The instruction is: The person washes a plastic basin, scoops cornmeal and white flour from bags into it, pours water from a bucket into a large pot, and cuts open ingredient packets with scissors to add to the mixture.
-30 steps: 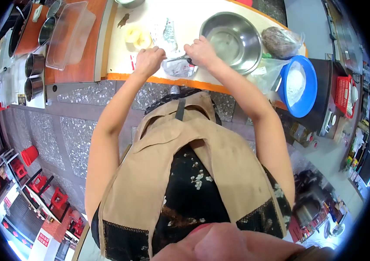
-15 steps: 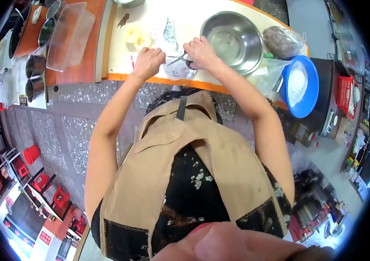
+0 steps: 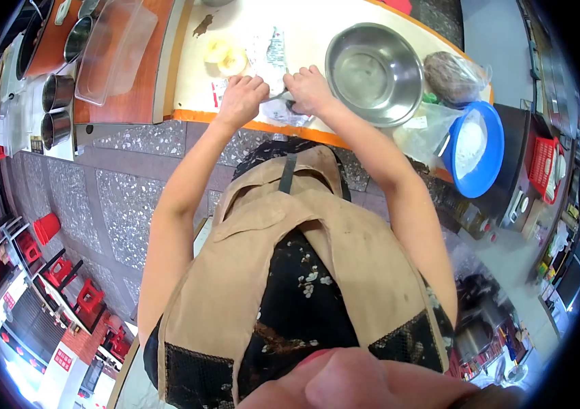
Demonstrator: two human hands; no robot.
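My left hand (image 3: 243, 99) is closed above the front edge of the table, its fingers pinching near the lower end of a clear packet with printing (image 3: 276, 51). Close to its right, my right hand (image 3: 308, 89) is closed too, and dark-handled scissors (image 3: 291, 106) lie against its fingers, partly hidden by them. Crumpled clear plastic (image 3: 273, 114) sits below the hands. Two pale yellow rings (image 3: 225, 56) rest behind my left hand. A wide steel bowl (image 3: 374, 75) stands just right of my right hand.
A blue basin (image 3: 493, 153) of white powder stands at the table's right corner, beside a clear bag (image 3: 421, 136). Behind it lies a bagged brown lump (image 3: 451, 76). At the left are a clear plastic container (image 3: 114, 54) and steel pots (image 3: 57, 92).
The view has shifted slightly. My hands have drawn a little closer together, and the scissors, whose blades showed between them before, are now more hidden.
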